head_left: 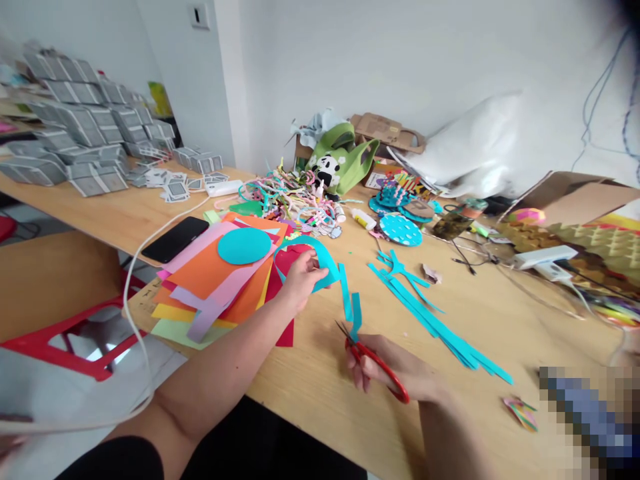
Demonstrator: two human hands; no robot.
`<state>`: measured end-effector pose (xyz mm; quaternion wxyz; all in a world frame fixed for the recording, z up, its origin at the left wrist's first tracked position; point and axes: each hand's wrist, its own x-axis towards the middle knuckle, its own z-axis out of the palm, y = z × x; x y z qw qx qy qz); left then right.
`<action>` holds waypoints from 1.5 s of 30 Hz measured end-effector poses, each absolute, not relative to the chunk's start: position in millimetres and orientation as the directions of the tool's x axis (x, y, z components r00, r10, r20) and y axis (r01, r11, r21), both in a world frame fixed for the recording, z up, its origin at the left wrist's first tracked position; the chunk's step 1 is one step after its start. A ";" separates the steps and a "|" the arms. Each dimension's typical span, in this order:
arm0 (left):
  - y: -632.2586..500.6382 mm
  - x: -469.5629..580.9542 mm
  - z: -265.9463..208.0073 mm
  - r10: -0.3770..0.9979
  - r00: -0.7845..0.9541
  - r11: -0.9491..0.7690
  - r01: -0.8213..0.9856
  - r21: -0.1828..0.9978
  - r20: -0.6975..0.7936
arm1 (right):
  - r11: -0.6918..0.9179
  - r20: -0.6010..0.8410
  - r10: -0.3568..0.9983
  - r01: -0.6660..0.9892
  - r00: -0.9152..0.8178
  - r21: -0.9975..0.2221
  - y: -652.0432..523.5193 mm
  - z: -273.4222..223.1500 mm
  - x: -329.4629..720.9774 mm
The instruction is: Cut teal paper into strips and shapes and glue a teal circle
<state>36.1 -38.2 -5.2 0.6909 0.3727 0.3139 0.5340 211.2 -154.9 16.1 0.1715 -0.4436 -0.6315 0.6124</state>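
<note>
1. Grey stacked flat boxes [75, 143] fill the far left of the light wooden table [310, 380]; a black smartphone [175, 239] lies nearer, on a white cable [135, 313] that runs off the table edge.
2. Multicoloured sheets of craft paper [210, 293] lie fanned beside the phone, and a turquoise paper disc [244, 246] rests on top of them.
3. The left hand [300, 280] is closed in a pinch on the curved turquoise paper strip [327, 263], thumb and fingers gripping its arched part just past the right edge of the sheets.
4. The strip arcs from the left hand rightward and then hangs toward the person; its free end [355, 317] lies nearly upright in the view, with the long axis running from the left hand down to the scissor tips.
5. The right hand [400, 373] is closed through the loops of the red-handled scissors [373, 357], whose blades stand slightly open and point up and left, touching or just short of the strip's free end; which of the two cannot be told.
6. The right hand is the nearer to the free end; the left hand holds the far end, so the strip spans the gap between them.
7. Cut straight turquoise paper strips [440, 327] lie in a loose bundle right of the scissors, well apart from both hands.
8. A green panda-face bag [340, 163] and a pile of pastel paper offcuts [295, 200] sit farther back.
</note>
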 end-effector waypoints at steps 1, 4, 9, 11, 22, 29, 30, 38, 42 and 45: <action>-38.7 35.5 -4.3 0.961 0.271 0.192 -0.512 0.837 -0.055 | -0.119 -0.304 0.785 0.350 -0.540 -0.929 -154.7 17.3 213.0; -40.5 32.8 -2.1 0.851 0.501 0.429 -0.488 0.760 -0.159 | -0.043 -0.242 0.820 0.365 -0.519 -0.930 -153.3 18.0 215.1; -46.1 33.9 -8.4 0.597 0.757 0.709 -0.343 0.617 -0.265 | 0.036 -0.135 0.797 0.269 -0.588 -0.963 -152.5 16.2 215.7; -49.3 38.3 -12.7 0.538 0.800 0.749 -0.308 0.587 -0.267 | 0.031 -0.125 0.786 0.242 -0.605 -0.970 -152.6 15.0 215.5; -44.5 51.1 -25.1 0.879 0.410 0.427 -0.444 0.788 -0.246 | -0.080 -0.246 0.705 0.269 -0.665 -0.960 -153.2 23.0 217.9; -43.5 44.0 -14.8 0.925 0.378 0.165 -0.319 0.933 -0.034 | -0.031 -0.117 0.886 0.194 -0.449 -0.980 -150.5 16.2 226.2; -43.7 43.0 -12.7 0.933 0.359 0.132 -0.326 0.936 -0.006 | -0.040 -0.129 0.907 0.221 -0.402 -0.974 -149.6 14.6 224.9; -48.3 41.8 -2.9 0.916 0.397 0.253 -0.464 0.849 -0.056 | -0.122 -0.237 0.937 0.398 -0.255 -0.909 -147.5 10.2 206.0; -51.0 43.5 -2.7 0.919 0.391 0.233 -0.446 0.864 -0.046 | -0.128 -0.219 0.949 0.356 -0.226 -0.926 -147.6 9.3 201.1; -51.4 44.9 -5.1 0.932 0.357 0.228 -0.436 0.871 -0.066 | -0.144 -0.225 0.953 0.352 -0.204 -0.925 -147.3 9.4 199.7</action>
